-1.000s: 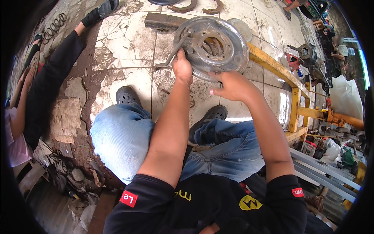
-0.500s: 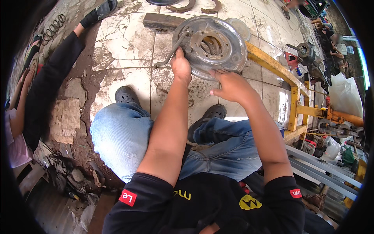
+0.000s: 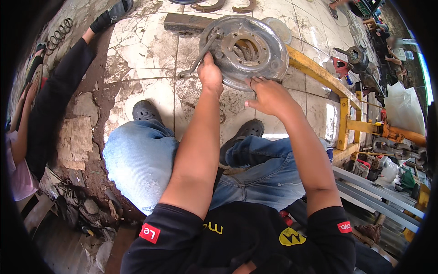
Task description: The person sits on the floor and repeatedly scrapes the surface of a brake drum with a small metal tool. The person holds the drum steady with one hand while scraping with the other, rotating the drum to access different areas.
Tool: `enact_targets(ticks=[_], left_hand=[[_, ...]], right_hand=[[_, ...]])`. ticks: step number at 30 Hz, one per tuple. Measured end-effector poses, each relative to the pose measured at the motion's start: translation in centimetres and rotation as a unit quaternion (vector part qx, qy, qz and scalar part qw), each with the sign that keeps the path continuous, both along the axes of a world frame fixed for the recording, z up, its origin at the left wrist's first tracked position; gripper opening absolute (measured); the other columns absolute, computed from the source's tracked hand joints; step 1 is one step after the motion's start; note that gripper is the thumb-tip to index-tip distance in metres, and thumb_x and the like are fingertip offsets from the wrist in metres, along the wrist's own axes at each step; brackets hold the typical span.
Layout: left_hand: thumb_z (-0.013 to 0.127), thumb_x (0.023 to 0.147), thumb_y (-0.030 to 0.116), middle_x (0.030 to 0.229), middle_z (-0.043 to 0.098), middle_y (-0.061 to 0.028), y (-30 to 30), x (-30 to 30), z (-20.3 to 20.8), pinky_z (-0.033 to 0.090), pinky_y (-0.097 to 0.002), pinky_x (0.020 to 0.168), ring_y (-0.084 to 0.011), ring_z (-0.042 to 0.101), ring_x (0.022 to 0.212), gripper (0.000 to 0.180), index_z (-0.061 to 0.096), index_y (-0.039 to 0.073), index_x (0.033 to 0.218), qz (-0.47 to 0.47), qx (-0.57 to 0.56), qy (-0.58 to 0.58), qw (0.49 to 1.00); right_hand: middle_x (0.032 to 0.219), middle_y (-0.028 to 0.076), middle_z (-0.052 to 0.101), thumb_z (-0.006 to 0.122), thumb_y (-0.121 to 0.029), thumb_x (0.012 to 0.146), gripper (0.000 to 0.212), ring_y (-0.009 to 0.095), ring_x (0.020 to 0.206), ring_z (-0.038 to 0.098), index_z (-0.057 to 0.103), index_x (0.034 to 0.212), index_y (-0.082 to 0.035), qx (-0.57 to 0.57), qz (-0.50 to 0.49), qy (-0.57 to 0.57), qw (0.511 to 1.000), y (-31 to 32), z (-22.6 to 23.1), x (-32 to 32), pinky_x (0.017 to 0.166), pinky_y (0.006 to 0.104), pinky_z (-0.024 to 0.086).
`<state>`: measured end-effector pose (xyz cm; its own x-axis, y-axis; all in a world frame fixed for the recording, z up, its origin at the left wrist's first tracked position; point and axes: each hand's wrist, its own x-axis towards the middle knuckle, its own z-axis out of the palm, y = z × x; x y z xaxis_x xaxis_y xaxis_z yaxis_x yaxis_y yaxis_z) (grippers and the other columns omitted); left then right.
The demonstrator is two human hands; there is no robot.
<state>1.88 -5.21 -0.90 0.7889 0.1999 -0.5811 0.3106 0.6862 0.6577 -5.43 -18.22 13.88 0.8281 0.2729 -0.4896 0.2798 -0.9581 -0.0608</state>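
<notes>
A round, worn metal brake backing plate (image 3: 273, 43) with a large central hole and a ring of bolt holes is in front of me. Along its left side runs a bent metal rod (image 3: 200, 55) with a hooked lower end. My left hand (image 3: 210, 76) is closed on the plate's lower left edge, beside the rod; some of its fingers are hidden beneath. My right hand (image 3: 270, 95) is at the near rim, its fingers bent against the edge and its thumb sticking out to the left. Curved metal parts (image 3: 246, 49) show through the central hole.
A rusty metal block (image 3: 185, 23) lies just beyond the plate, near curved brake shoes (image 3: 210, 5). A yellow metal frame (image 3: 319, 75) stands at the right. A coil spring (image 3: 59, 34) and another person's outstretched leg (image 3: 61, 100) are at the left. A hub assembly (image 3: 358, 59) sits far right.
The view has shifted slightly. My hands and the plate keep almost the same places, with the fingers of my right hand a little more bent at the rim.
</notes>
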Motion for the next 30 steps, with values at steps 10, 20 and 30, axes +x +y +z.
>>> enact_targets(ticks=[10, 20, 30], left_hand=[[0.051, 0.101, 0.045, 0.133, 0.056, -0.0225, 0.4, 0.1, 0.1, 0.04, -0.0365, 0.105, -0.028, 0.053, 0.121, 0.07, 0.047, -0.017, 0.133, -0.001, 0.015, -0.004, 1.0], [0.048, 0.104, 0.044, 0.14, 0.051, -0.0206, 0.0, -0.3, 1.5, 0.042, -0.0376, 0.106, -0.0283, 0.052, 0.125, 0.067, 0.043, -0.013, 0.139, -0.034, 0.074, -0.02, 0.997], [0.051, 0.102, 0.044, 0.135, 0.056, -0.0206, 0.2, -0.3, 1.9, 0.041, -0.0363, 0.105, -0.0271, 0.054, 0.121, 0.064, 0.051, -0.011, 0.133, -0.007, 0.005, -0.004, 1.0]], right_hand=[[0.142, 0.021, 0.052, 0.073, -0.034, 0.085, 0.069, 0.034, 0.134, 0.049, 0.048, 0.141, -0.001, 0.037, 0.017, -0.032, 0.999, 0.4, -0.4, -1.3, 0.111, 0.0428, 0.04], [0.144, 0.022, 0.05, 0.072, -0.032, 0.086, 0.066, 0.033, 0.135, 0.048, 0.05, 0.14, -0.001, 0.047, 0.007, -0.018, 0.999, 0.1, 0.4, -0.8, 0.11, 0.0427, 0.042], [0.144, 0.023, 0.05, 0.072, -0.03, 0.085, 0.066, 0.034, 0.135, 0.048, 0.05, 0.141, -0.003, 0.049, -0.009, -0.019, 0.999, 0.1, 0.1, -0.5, 0.111, 0.0424, 0.04]])
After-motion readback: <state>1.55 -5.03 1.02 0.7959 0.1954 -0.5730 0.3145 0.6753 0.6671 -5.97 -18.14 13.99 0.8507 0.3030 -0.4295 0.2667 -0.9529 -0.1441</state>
